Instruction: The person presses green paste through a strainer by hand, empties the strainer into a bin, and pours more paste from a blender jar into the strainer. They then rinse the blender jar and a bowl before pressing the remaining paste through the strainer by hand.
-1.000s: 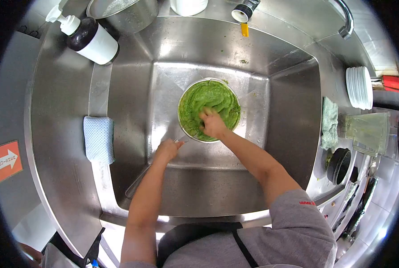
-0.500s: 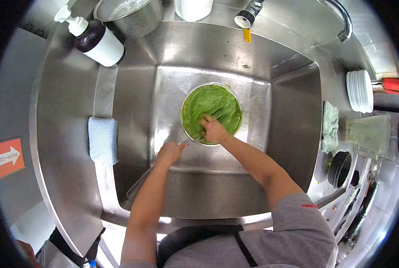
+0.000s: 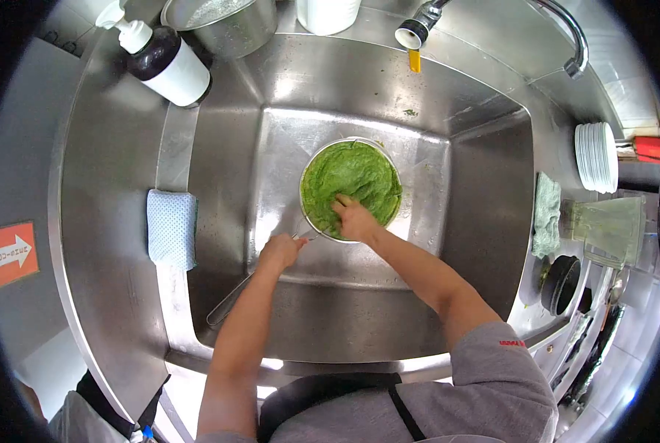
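A round metal strainer [image 3: 302, 190] full of thick green pulp [image 3: 353, 166] stands in the middle of the sink. Its long wire handle [image 3: 227, 301] runs toward the sink's lower left corner. My left hand [image 3: 279, 252] is closed around this handle close to the rim. My right hand [image 3: 354, 219] reaches into the pulp at the near side, its fingers curled and their tips sunk in the green mass. What lies under those fingertips is hidden.
Steel walls of the deep sink [image 3: 485, 214] surround the strainer. On the left are a folded cloth [image 3: 172, 229] and a pump bottle [image 3: 173, 70]; a metal pot [image 3: 234, 33] stands behind. Stacked white plates [image 3: 596, 157], a green-stained clear container [image 3: 609, 230] and another cloth [image 3: 546, 214] line the right.
My right hand has shifted slightly within the pulp, and the pulp's surface looks smoother behind it. My left hand keeps its hold on the handle. The view has moved a little.
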Tool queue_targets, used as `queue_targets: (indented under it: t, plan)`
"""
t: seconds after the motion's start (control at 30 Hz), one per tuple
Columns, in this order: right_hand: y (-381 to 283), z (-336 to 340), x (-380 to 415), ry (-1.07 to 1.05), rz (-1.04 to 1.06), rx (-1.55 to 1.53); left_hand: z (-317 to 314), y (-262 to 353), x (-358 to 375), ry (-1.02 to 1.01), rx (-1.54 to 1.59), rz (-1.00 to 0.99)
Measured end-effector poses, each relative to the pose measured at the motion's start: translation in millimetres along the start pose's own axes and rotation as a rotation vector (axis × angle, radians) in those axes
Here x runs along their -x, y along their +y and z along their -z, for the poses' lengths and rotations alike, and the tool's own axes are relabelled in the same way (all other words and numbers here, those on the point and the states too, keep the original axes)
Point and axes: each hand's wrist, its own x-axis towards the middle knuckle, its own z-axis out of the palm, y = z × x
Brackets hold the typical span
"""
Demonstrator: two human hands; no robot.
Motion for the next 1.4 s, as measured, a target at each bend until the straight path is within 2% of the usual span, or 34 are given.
queue_targets:
  t: [0.07,0.1,0.17,0.23,0.27,0.33,0.37,0.43,0.5,0.6,0.63,0.67,0.73,0.8,0.87,0.9,1.0,1.03,1.07,1.13,1.17,1.2,1.27,1.3,1.33,1.4]
  plan:
    - [-1,41,-4,-0.146,-0.078,0.035,-9,-3,-2,-0.008,0.012,0.017]
    - [-7,69,-10,-0.143,-0.246,0.005,-5,-2,-4,0.003,0.021,0.021]
    - [-5,27,-6,-0.119,-0.217,0.002,-3,-1,-2,-0.004,0.020,0.011]
    - [-24,18,6,-0.088,-0.039,0.002,0,4,0,-0.013,0.031,0.002]
    - [-18,21,7,-0.093,-0.034,0.000,-1,3,2,-0.017,0.038,0.001]
    - [-11,57,-12,-0.424,-0.116,-0.145,4,-1,3,-0.007,0.042,0.007]
    - [-22,92,-25,-0.544,-0.156,0.011,3,1,3,0.022,0.039,0.008]
    - [-12,107,-49,-0.430,-0.334,-0.049,-3,2,4,0.030,0.033,0.004]
    - [7,80,-66,-0.048,-0.294,0.061,1,3,2,-0.005,0.018,-0.027]
    - [-14,41,-71,0.012,-0.361,0.223,1,5,2,-0.022,0.001,0.019]
    - [-39,62,-61,-0.228,-0.333,0.098,1,4,2,-0.024,-0.003,0.022]
    - [-43,61,-51,-0.228,-0.331,0.099,1,4,2,-0.024,-0.005,0.031]
    - [-40,60,-32,-0.293,-0.028,0.119,1,3,2,-0.028,0.003,0.050]
    - [-27,58,-28,-0.301,0.008,0.130,2,4,2,-0.047,0.037,0.033]
    - [-21,49,-26,-0.187,-0.237,0.017,-11,0,-6,-0.022,0.015,0.014]
    - [-21,53,-23,-0.183,-0.240,0.019,-10,4,-5,0.005,-0.009,-0.001]
    - [-32,58,-7,-0.237,0.066,0.122,-4,3,1,-0.013,0.000,0.041]
    - [-26,65,-13,-0.285,-0.091,0.118,-4,2,1,-0.012,-0.003,0.043]
    - [-25,62,-12,-0.284,-0.096,0.116,-4,3,2,-0.009,-0.011,0.040]
    - [-19,48,-12,-0.313,-0.293,0.078,-1,6,0,-0.003,-0.020,0.020]
    - [-18,37,-8,-0.329,-0.168,-0.032,0,4,0,-0.006,-0.040,0.017]
    - [-13,42,-8,-0.330,-0.168,-0.030,-1,3,0,-0.009,-0.055,0.020]
    - [-8,65,-8,-0.331,-0.158,0.134,-4,1,1,0.016,-0.021,-0.004]
    - [-8,78,-8,-0.238,-0.295,0.097,-4,0,0,0.047,0.010,-0.035]
    - [-9,73,-8,-0.238,-0.292,0.101,-3,0,-1,0.049,0.015,-0.036]
    - [-10,56,-5,-0.182,-0.293,0.090,-1,2,-4,-0.179,0.113,-0.037]
